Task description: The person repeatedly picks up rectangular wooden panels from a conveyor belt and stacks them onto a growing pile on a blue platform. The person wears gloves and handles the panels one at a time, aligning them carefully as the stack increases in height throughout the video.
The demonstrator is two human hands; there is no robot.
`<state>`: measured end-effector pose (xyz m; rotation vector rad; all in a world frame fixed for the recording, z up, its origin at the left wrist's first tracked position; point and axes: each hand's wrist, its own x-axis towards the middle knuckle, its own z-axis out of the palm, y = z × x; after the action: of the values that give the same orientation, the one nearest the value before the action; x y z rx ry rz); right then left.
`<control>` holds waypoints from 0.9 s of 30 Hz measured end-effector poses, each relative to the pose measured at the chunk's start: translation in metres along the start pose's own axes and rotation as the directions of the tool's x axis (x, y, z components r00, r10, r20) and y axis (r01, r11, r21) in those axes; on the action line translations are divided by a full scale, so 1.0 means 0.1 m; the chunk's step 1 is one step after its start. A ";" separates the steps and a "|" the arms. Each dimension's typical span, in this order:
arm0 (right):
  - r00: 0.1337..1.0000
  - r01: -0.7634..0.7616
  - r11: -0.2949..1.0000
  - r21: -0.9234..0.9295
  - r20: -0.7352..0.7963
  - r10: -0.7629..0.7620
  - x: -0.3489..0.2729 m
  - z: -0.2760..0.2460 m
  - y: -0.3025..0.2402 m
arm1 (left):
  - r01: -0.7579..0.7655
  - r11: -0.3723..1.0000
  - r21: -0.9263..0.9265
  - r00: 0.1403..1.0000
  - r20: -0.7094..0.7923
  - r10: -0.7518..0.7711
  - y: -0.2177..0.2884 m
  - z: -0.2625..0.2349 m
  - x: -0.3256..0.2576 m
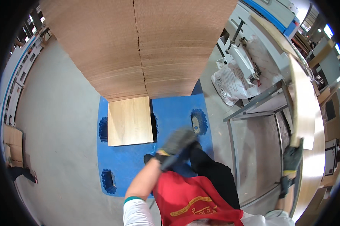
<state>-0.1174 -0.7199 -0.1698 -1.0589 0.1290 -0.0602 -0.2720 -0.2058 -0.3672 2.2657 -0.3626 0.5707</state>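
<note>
My left hand (pixel 179 141), in a dark grey glove, is in front of my body above the blue plastic pallet (pixel 130 162). It is smeared by motion, so its fingers cannot be made out, and nothing shows in it. Just left of it, a light wood-faced panel (pixel 130 121) lies on the pallet. Off to the right, my gloved right hand (pixel 292 155) grips the near end of a long pale wood panel (pixel 304 101) lying along the workbench (pixel 317 162).
Tall stacks of brown boards (pixel 139 49) rise on the pallet's far side. A metal frame (pixel 232 143) stands below the bench, beside a white plastic sack (pixel 230 81). Another person's arm (pixel 22 173) shows at far left near stacked boards (pixel 13 139).
</note>
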 end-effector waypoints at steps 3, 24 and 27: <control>1.000 -0.009 1.000 0.007 0.016 0.009 -0.93 0.12 0.45 | 0.193 0.059 -0.979 0.980 0.195 0.044 0.93 1.20 0.48; 0.616 -0.767 0.641 0.036 0.325 0.718 -1.89 1.61 1.80 | -0.280 -0.192 -0.941 0.600 -0.016 -0.800 1.91 -0.33 -0.98; 0.432 -0.875 0.483 0.039 0.516 0.740 -2.00 2.04 2.88 | -0.045 0.102 -0.994 0.338 -0.112 -0.935 1.47 -0.30 -1.14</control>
<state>-0.2921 -0.3804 -0.3073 -0.5654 0.2153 1.0555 -0.4407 -0.2734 -0.3173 0.5739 0.6000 0.6353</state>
